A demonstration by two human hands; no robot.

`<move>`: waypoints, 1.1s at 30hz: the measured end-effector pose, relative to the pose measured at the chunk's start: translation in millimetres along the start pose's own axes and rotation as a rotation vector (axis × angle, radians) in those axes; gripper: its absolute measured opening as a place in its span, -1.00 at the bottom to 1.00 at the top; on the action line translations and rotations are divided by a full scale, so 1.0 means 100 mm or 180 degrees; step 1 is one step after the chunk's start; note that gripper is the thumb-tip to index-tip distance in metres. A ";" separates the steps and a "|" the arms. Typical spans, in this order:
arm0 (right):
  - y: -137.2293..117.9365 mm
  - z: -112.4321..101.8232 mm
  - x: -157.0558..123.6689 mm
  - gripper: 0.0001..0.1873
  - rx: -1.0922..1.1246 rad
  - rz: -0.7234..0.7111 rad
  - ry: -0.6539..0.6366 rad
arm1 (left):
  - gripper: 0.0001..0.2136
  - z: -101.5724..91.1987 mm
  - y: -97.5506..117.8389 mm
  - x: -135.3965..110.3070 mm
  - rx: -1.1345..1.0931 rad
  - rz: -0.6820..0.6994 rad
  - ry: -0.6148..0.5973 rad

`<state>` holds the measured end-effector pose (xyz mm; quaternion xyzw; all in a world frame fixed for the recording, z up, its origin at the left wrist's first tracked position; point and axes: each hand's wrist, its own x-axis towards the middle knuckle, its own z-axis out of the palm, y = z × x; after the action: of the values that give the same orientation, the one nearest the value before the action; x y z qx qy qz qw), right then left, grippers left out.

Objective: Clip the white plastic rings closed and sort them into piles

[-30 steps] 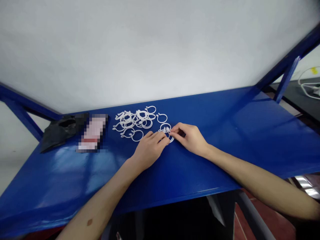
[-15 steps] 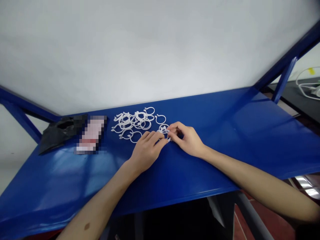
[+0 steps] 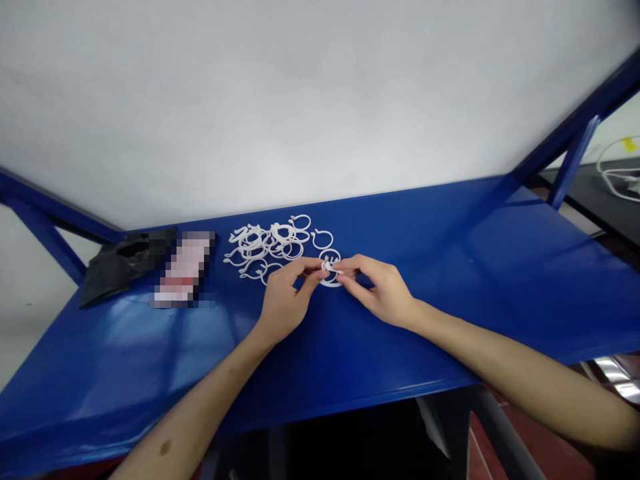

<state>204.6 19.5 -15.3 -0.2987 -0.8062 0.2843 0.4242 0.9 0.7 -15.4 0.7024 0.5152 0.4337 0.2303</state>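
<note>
At four o'clock from the pile of rings (image 3: 275, 230), left hand (image 3: 286, 295) and right hand (image 3: 386, 291) pinch what looks like one white ring (image 3: 327, 266), best held lightly and steadily.

Looks like a simple workroom

From afar, I'm seeing what seems a workshop: a blue table (image 3: 440, 227) with a slanting brace (image 3: 573, 163) is standing over red floor tiles (image 3: 547, 447), and loose white rings (image 3: 277, 231) are lying piled on top.

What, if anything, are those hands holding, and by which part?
A white piece, probably a ring: the left hand pinches near its knobbed end; the right hand is at its other end, exact hold unclear.
</note>
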 end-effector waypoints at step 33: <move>0.64 -0.67 0.23 -0.71 -0.3063 0.0990 0.0162 | -0.91 0.06 -0.05 -0.05 0.1814 0.1521 -0.0408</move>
<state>266.5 92.5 -16.7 -0.5837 -0.7813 -0.0670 0.2106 2.4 -1.3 -24.1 0.8645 0.4213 0.2696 -0.0504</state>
